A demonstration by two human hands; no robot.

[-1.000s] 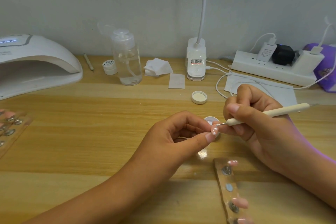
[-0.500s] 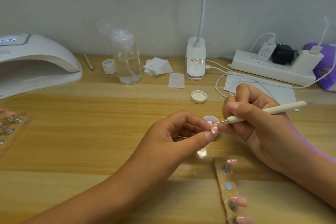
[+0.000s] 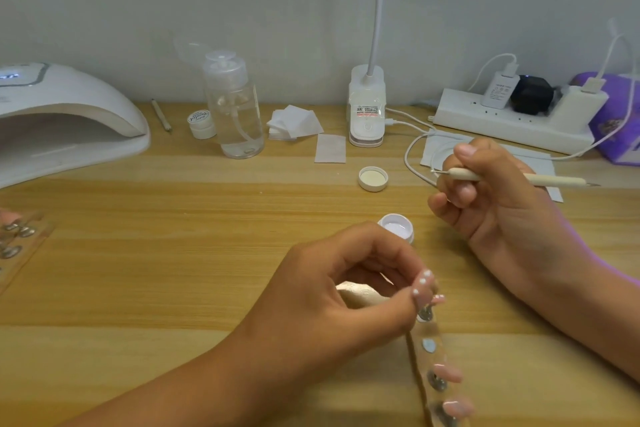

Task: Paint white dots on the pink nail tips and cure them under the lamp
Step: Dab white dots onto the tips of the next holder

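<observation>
Since half a second ago: right hand (image 3: pixel 495 198) has lifted away to 1 o'clock; left hand (image 3: pixel 329 295) has dropped toward 5 o'clock.

Curing lamp (image 3: pixel 69 121) sits at 10 o'clock on the table (image 3: pixel 173 253). Right hand grips the dotting tool (image 3: pixel 554 179), tip pointing left, touching nothing. Holder strip (image 3: pixel 429 357) lies at 5 o'clock, carrying more pink tips (image 3: pixel 448 374). Open pot of white gel (image 3: pixel 396 227) stands between the hands. Left thumb and fingers pinch the dotted nail tip (image 3: pixel 423 282) at the strip's far end; whether it touches the strip cannot be told.
</observation>
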